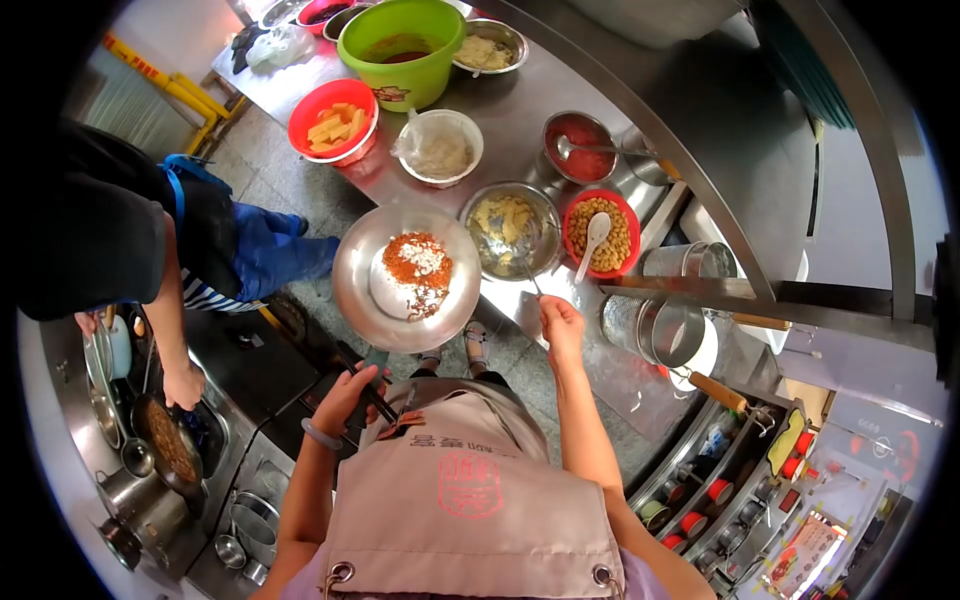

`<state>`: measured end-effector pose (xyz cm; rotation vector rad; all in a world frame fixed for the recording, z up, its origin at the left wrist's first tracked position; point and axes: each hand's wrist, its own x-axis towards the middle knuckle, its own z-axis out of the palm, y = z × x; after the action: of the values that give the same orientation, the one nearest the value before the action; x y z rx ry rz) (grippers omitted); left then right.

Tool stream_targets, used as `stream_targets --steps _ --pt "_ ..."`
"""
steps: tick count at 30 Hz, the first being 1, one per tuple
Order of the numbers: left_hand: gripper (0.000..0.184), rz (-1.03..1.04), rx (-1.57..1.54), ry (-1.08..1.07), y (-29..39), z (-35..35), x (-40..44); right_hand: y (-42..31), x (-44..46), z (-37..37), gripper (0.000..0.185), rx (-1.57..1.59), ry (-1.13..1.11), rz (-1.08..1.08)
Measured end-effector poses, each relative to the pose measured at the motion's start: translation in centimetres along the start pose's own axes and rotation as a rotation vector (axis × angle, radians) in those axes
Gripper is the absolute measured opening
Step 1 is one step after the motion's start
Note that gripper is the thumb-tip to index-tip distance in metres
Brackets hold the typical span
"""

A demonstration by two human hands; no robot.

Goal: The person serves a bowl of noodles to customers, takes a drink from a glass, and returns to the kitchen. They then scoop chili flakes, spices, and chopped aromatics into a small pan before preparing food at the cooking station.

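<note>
My left hand is closed around a dark handle, just below a wide shiny metal pan. Whether the handle joins the pan is hard to see. Orange-red powder, white powder and small dark bits lie in the pan. My right hand pinches the thin metal handle of a spoon, whose far end is in a metal bowl of pale yellow paste. Beside that bowl, a red bowl holds peanut-like pieces and a white spoon.
The steel counter carries a green tub, a red tub with orange chunks, a white bowl and a bowl of red paste. A co-worker stands left at a wok. A steel shelf overhangs the right.
</note>
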<state>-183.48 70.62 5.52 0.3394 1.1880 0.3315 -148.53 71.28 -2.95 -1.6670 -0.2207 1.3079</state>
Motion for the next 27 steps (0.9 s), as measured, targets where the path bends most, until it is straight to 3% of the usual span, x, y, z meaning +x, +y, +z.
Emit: stream_targets --steps 16,27 --pt "0.025 0.001 0.019 0.014 -0.2 0.7 -0.7 -1.2 0.0 -0.2 0.015 -0.063 0.079 -0.062" --pt "0.025 0.019 -0.019 0.012 -0.5 0.8 -0.9 -0.7 0.3 -0.8 0.016 -0.035 0.007 -0.083"
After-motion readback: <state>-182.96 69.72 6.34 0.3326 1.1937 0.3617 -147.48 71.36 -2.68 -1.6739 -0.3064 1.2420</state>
